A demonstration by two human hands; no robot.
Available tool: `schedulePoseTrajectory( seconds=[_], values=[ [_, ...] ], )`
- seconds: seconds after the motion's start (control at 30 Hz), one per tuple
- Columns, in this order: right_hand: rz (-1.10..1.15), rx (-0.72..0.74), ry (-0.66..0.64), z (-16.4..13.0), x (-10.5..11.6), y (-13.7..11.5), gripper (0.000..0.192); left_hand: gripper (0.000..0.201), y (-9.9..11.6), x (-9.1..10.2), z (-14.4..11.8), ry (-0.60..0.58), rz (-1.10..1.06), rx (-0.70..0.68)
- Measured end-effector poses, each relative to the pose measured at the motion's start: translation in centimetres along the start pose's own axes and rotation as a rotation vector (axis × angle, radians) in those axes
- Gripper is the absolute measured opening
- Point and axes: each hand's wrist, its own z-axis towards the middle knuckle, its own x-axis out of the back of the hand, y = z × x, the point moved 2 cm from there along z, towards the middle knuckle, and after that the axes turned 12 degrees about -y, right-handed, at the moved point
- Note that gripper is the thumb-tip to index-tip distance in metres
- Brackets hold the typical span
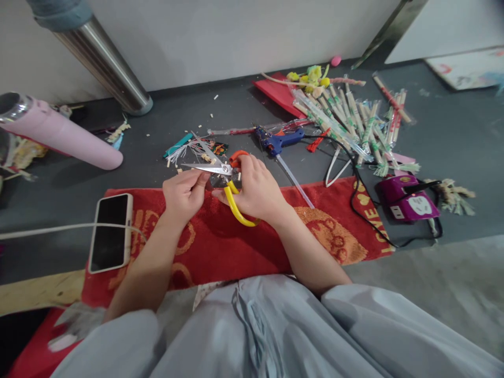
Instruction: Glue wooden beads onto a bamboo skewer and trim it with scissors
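Note:
My right hand (262,191) grips scissors (232,207) with one yellow and one orange handle loop. Their metal blades are spread apart and point left. Just below the blades, my left hand (184,193) is closed with thumb and finger pinched together; whatever it pinches is too small or hidden to name. Behind the blades lie a bundle of white strings (188,150), a teal stick-like piece (178,146) and small pale cut bits. A red towel (236,252) with orange patterns is spread beneath both hands.
A blue glue gun (281,139) with a glue stick lies behind my right hand, its black cord running to a purple power socket (409,198). Many wrapped sticks (350,115) are piled at the right. A phone (111,232), pink bottle (65,131) and steel flask (104,60) are at left.

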Motion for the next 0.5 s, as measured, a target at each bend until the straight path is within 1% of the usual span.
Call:
schedulePoseTrajectory(
  seconds=[0.13,0.2,0.33,0.43,0.5],
  values=[
    [-0.002,0.005,-0.034,-0.1,0.0,0.1,0.075,0.054,-0.3,-0.4,-0.1,-0.049,0.017,0.021],
    [-0.007,0.003,-0.042,-0.1,-0.1,0.1,0.074,0.05,-0.5,-0.6,-0.2,-0.057,0.023,0.003],
    [-0.07,-0.023,-0.082,-0.2,-0.1,0.0,0.068,0.039,-1.1,-0.8,-0.6,-0.078,0.087,-0.053],
    [-0.124,-0.069,-0.15,-0.1,0.0,-0.1,0.06,0.035,-1.7,-1.0,-1.0,-0.12,0.176,-0.047],
    [-0.132,-0.097,-0.176,-0.1,0.1,-0.1,0.054,0.034,-1.9,-1.1,-1.1,-0.121,0.215,-0.048]
  ],
)
